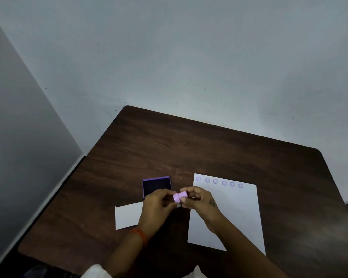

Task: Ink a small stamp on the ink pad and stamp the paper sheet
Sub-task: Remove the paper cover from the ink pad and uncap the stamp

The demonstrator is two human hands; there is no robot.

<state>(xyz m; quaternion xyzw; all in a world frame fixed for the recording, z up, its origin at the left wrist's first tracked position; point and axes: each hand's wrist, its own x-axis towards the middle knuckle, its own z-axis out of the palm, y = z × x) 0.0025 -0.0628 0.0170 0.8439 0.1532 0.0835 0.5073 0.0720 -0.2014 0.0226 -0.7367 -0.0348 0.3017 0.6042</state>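
A small pink-purple stamp (179,196) is held above the table between both hands. My right hand (199,199) grips its body from the right, and my left hand (159,201) pinches its left end with the fingertips. Just behind my left hand lies the open ink pad (156,185), a purple square case with a dark pad inside. The white paper sheet (233,213) lies to the right, with a row of several purple round prints along its top edge. My right forearm crosses the sheet's lower left corner.
A smaller white card (127,216) lies left of my left wrist. The dark wooden table (189,147) ends at grey walls behind and at the left. An orange band circles my left wrist (139,234).
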